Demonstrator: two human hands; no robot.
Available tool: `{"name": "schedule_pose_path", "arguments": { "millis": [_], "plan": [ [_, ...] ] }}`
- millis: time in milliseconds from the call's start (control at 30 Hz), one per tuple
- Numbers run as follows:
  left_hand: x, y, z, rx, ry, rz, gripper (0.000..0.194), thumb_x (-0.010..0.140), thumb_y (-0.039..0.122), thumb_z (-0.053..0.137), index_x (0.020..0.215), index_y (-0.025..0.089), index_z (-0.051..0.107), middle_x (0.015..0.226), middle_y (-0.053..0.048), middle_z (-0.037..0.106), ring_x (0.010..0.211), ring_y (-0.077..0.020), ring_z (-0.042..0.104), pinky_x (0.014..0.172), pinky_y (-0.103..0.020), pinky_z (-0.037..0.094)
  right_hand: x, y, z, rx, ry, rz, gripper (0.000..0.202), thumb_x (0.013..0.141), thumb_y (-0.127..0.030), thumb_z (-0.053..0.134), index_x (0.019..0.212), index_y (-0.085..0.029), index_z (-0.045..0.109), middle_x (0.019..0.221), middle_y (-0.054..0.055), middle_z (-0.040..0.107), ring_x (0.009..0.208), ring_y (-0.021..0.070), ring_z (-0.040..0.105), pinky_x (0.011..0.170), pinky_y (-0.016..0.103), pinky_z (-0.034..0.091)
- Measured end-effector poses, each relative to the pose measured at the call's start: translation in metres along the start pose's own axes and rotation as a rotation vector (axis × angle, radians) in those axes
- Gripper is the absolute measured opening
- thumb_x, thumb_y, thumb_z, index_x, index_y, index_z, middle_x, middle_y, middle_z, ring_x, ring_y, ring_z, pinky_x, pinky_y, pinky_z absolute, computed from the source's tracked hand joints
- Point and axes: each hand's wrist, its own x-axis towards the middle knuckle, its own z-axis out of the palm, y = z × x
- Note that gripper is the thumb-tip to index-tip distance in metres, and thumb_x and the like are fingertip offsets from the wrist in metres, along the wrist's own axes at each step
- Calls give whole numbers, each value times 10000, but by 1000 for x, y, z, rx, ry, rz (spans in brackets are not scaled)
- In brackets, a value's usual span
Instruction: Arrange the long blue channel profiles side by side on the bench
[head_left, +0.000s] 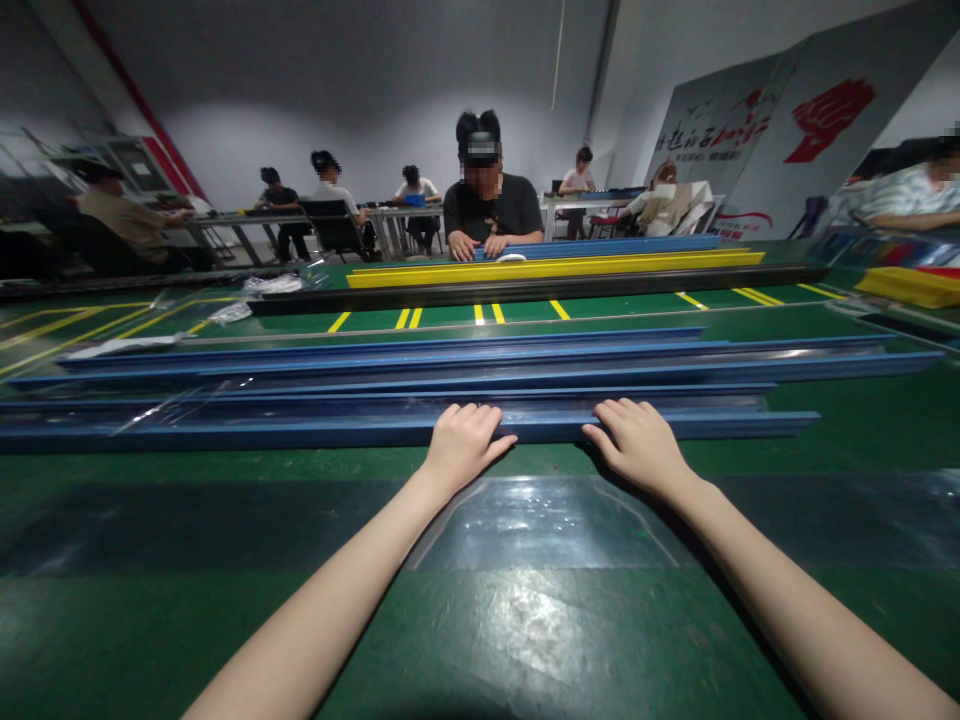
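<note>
A long blue plastic channel point(547, 431) lies across the green table in front of me. My left hand point(463, 440) grips its near edge left of centre, the fingers over the rim and the thumb pointing right along the front. My right hand point(639, 440) holds the same edge further right, its thumb pointing left. The fingertips of both hands are partly hidden behind the rim. Clear film point(352, 408) lies in the channel. Just beyond it are more blue channels point(480, 378). Closer to me, a wide strip of clear plastic sheet point(540, 520) is flat on the table.
Across the green table point(525, 640), a black strip point(540, 291) and yellow channels point(555, 269) lie side by side. A co-worker point(493, 205) sits behind them with both hands on a blue strip. Crumpled clear film point(274, 285) is at the left; yellow pieces point(907, 287) are at the right.
</note>
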Motion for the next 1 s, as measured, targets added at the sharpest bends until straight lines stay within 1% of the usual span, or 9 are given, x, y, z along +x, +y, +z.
{"name": "schedule_pose_path", "arguments": {
  "millis": [333,1000],
  "plan": [
    [0,-1,2,3,-2,1,332,840,479,446,805,165,549,725,-17,623,690,-164,546,613,-296,304,0,0,0,-2,11,2,324,891,-383,318,745,-176,521,750,58,592,737,182,460,644,294,231],
    [0,-1,1,-1,-6,-1,333,836,478,452,806,163,555,716,-22,621,688,-168,548,609,-295,306,0,0,0,-19,-10,2,323,893,-386,317,749,-175,514,764,56,594,750,185,467,649,296,236]
  ]
}}
